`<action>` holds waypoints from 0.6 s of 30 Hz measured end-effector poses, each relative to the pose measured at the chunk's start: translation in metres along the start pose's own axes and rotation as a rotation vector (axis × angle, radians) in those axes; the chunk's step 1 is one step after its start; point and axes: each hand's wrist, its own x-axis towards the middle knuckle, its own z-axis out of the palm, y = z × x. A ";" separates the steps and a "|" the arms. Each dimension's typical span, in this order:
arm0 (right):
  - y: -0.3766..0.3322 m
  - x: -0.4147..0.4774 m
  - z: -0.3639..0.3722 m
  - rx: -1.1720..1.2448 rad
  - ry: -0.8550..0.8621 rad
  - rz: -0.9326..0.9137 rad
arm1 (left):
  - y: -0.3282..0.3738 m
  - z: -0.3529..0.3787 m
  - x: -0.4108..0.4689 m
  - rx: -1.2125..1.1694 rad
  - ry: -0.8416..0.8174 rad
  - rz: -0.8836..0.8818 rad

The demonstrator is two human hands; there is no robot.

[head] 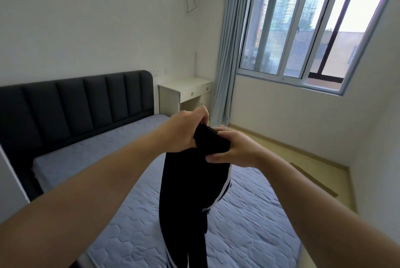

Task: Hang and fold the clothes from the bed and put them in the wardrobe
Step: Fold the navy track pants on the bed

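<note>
A left hand and right hand pinch the bunched top of a black garment, white-striped, above the bed. Fingers curl partly hidden in cloth; its lower end runs out of frame.

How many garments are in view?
1: a black garment hanging over the mattress, its top held by the left hand and right hand. Others may lie outside the frame.
</note>
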 end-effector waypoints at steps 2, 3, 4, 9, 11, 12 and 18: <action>-0.005 0.005 -0.004 -0.069 0.027 0.017 | -0.002 -0.009 0.003 0.046 0.005 0.014; -0.005 0.008 -0.008 -0.129 0.080 0.009 | -0.005 -0.013 0.004 0.071 -0.001 0.015; -0.006 0.011 -0.013 -0.193 0.131 -0.011 | -0.009 -0.017 0.004 0.088 -0.021 0.008; -0.017 0.021 -0.056 -0.397 0.254 -0.097 | -0.037 -0.025 -0.001 -0.014 -0.254 -0.119; -0.021 0.024 -0.075 -0.504 0.270 -0.096 | -0.049 -0.026 -0.003 -0.002 -0.255 -0.129; -0.022 0.023 -0.085 -0.539 0.278 -0.079 | -0.055 -0.028 -0.003 0.011 -0.240 -0.146; -0.032 0.015 -0.126 -0.531 0.150 0.041 | -0.072 -0.057 0.013 -0.102 0.018 -0.228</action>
